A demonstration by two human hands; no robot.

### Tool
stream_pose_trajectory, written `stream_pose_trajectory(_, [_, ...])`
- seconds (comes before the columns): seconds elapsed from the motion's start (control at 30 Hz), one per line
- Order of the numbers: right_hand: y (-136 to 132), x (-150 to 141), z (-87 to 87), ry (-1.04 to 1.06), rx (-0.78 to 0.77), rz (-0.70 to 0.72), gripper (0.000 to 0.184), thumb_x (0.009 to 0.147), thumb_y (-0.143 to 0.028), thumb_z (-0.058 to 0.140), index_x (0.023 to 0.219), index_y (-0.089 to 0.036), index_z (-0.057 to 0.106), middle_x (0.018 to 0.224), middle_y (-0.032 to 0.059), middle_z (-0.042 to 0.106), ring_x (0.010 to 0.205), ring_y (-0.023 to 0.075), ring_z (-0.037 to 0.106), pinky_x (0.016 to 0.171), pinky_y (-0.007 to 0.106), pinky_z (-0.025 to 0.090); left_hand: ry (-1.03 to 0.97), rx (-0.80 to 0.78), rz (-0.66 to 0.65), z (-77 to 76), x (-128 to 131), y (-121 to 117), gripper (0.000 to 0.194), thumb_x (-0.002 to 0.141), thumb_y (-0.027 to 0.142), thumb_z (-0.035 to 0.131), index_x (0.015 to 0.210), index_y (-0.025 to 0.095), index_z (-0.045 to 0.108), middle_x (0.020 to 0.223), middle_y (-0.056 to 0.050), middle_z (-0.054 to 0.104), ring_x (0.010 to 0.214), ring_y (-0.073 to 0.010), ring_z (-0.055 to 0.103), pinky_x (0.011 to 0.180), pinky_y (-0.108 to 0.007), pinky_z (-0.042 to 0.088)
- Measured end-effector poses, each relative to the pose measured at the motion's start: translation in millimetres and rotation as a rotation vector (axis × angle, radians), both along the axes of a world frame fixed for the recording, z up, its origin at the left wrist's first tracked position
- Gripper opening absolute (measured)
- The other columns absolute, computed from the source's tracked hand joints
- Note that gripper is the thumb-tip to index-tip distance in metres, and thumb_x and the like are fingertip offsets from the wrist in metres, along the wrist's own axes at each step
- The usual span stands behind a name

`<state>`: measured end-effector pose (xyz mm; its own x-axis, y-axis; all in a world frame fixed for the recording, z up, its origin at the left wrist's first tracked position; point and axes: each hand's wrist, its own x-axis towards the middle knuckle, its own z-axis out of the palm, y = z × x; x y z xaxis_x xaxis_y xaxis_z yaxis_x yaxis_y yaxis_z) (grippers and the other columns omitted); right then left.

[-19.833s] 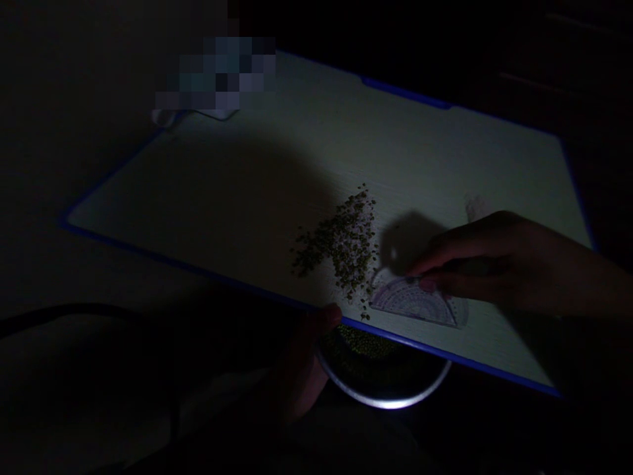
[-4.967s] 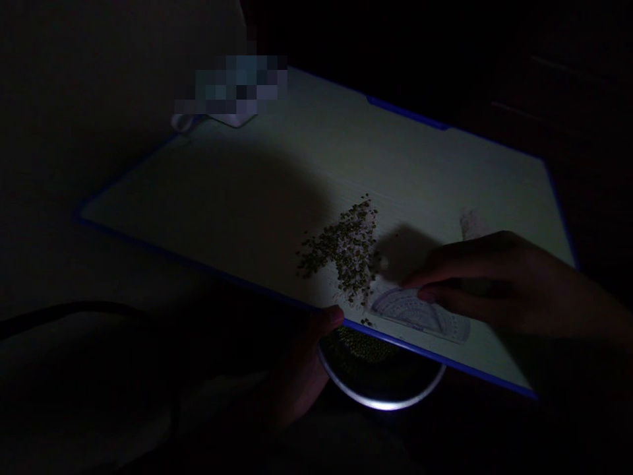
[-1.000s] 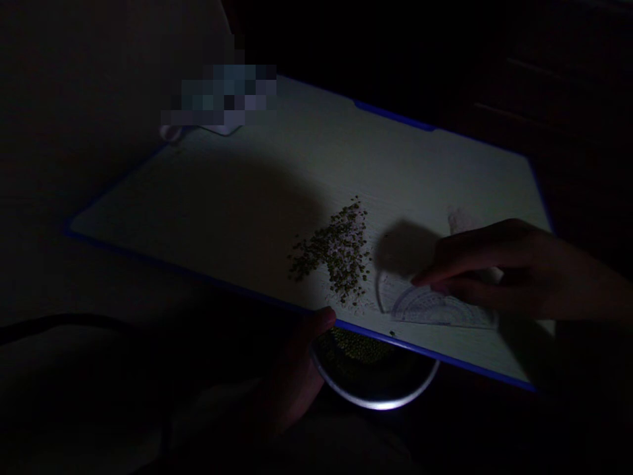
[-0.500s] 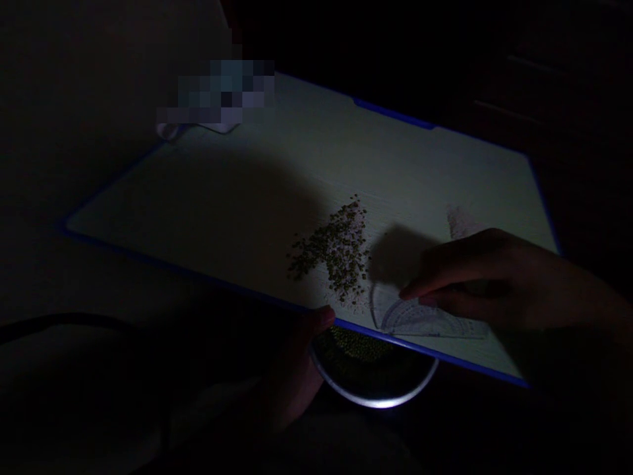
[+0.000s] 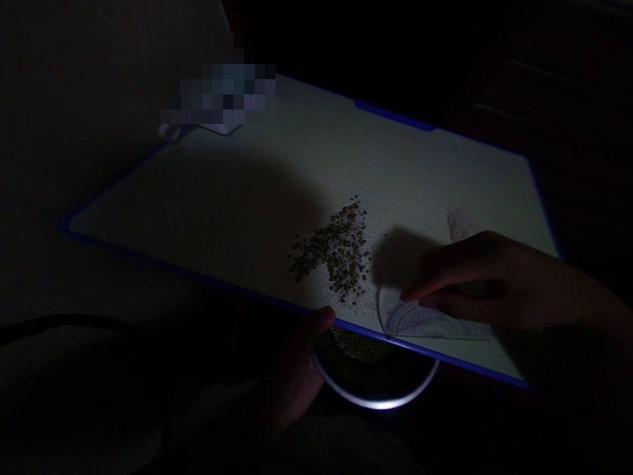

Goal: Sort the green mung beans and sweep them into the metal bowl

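A round metal bowl (image 5: 380,404) sits below the desk's near edge, just under the bean pile, w/ green mung beans (image 5: 357,346) inside, partly hidden by the desk. The bean pile (image 5: 336,249) is a long loose heap on the pale desk (image 5: 316,152), w/ a few strays around it. A clear plastic protractor (image 5: 435,324) lies flat just right of the pile, curve up, straight edge near the blue trim (image 5: 395,115). R hand (image 5: 494,284) is half closed, fingertips (image 5: 410,295) on the protractor; can't tell how firm the hold is. L hand (image 5: 297,376) is curled round the desk's near edge, thumb on top, just left of the bowl, mostly in shadow. A pale smudge (image 5: 459,224) lies on the desk right of the pile. White obj (image 5: 171,132), partly blurred, sits at the desk's far corner, well up-left of the pile. Black cable (image 5: 49,330) runs through the dark, well left of the pile. Rest of room too dark to make out.
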<state>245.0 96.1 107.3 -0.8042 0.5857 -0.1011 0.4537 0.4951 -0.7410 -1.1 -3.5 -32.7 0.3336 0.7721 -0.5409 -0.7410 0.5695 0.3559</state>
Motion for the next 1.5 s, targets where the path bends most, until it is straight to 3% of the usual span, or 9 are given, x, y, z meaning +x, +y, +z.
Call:
stream_pose_trajectory(0.2, [0.2,7.1,4.2,-0.022,0.020,-0.050,0.018,0.101,-0.032,0.066,0.108,-0.026,0.082,0.094,0.0010,0.084,0.077,0.0140,0.078,0.068,0.024,0.055,-0.025,-0.001,0.020,0.4,0.2,0.5,0.024,0.088,0.031,0.077,0.108,0.023,0.084,0.119,-0.005,0.085,0.142,-0.0341,0.060,0.127,-0.049,0.034])
stream_pose_trajectory(0.43, [2.6,4.7,1.3,-0.022,-0.012,0.016,0.021,0.101,-0.030,0.064,0.109,-0.022,0.082,0.096,0.0027,0.084,0.081,0.0137,0.079,0.071,0.023,0.057,-0.016,-0.017,-0.028,-2.3,-1.9,0.0,0.025,0.085,0.037,0.079,0.105,0.022,0.085,0.121,-0.006,0.085,0.141,-0.0350,0.061,0.126,-0.050,0.035])
stream_pose_trajectory(0.57, [5.6,19.0,4.3,-0.073,0.073,-0.087,0.021,0.101,-0.034,0.065,0.106,-0.024,0.083,0.095,0.0037,0.085,0.075,0.0152,0.078,0.064,0.024,0.055,-0.032,0.000,-0.002,-0.5,-1.3,0.3,0.021,0.085,0.032,0.079,0.104,0.025,0.085,0.110,-0.003,0.087,0.139,-0.0325,0.062,0.127,-0.048,0.034])
stream_pose_trajectory(0.67, [6.1,24.9,7.3,-0.082,0.108,-0.132,0.022,0.101,-0.036,0.065,0.106,-0.023,0.083,0.097,0.0042,0.085,0.076,0.0157,0.079,0.062,0.023,0.056,-0.013,-0.019,0.016,2.9,-0.7,1.4,0.025,0.083,0.032,0.080,0.107,0.023,0.084,0.114,-0.004,0.087,0.140,-0.0334,0.061,0.127,-0.047,0.033])
stream_pose_trajectory(0.87, [3.5,8.1,-6.5,-0.004,0.069,-0.025,0.025,0.104,-0.034,0.063,0.114,-0.021,0.081,0.100,0.0038,0.084,0.082,0.0134,0.079,0.073,0.022,0.056,-0.008,-0.010,-0.034,3.9,-2.2,3.0,0.029,0.089,0.034,0.074,0.113,0.021,0.083,0.121,-0.007,0.085,0.142,-0.0342,0.060,0.127,-0.049,0.034])
stream_pose_trajectory(1.13, [10.5,33.0,-5.4,-0.031,0.210,-0.339,0.024,0.099,-0.038,0.069,0.115,-0.025,0.082,0.097,0.0030,0.085,0.079,0.0170,0.078,0.070,0.026,0.057,0.087,-0.150,0.039,7.5,-4.6,3.2,0.034,0.085,0.025,0.078,0.119,0.019,0.080,0.112,-0.009,0.087,0.131,-0.0340,0.069,0.121,-0.048,0.043])
stream_pose_trajectory(1.33, [-41.1,16.1,-13.5,0.048,0.190,-0.441,0.021,0.100,-0.035,0.068,0.114,-0.027,0.082,0.104,0.0037,0.084,0.089,0.0184,0.080,0.078,0.029,0.062,0.136,-0.137,0.005,13.7,-16.5,7.0,0.045,0.087,0.022,0.079,0.131,0.021,0.074,0.116,-0.008,0.086,0.123,-0.0320,0.074,0.116,-0.047,0.049])
stream_pose_trajectory(1.5, [-94.9,-10.8,-33.6,0.079,0.268,-0.641,0.023,0.102,-0.028,0.061,0.113,-0.027,0.081,0.109,0.0070,0.084,0.094,0.0221,0.081,0.082,0.035,0.066,0.124,-0.183,-0.082,7.0,-27.5,9.4,0.038,0.087,0.028,0.081,0.123,0.016,0.077,0.111,-0.012,0.087,0.126,-0.0328,0.072,0.116,-0.048,0.048])
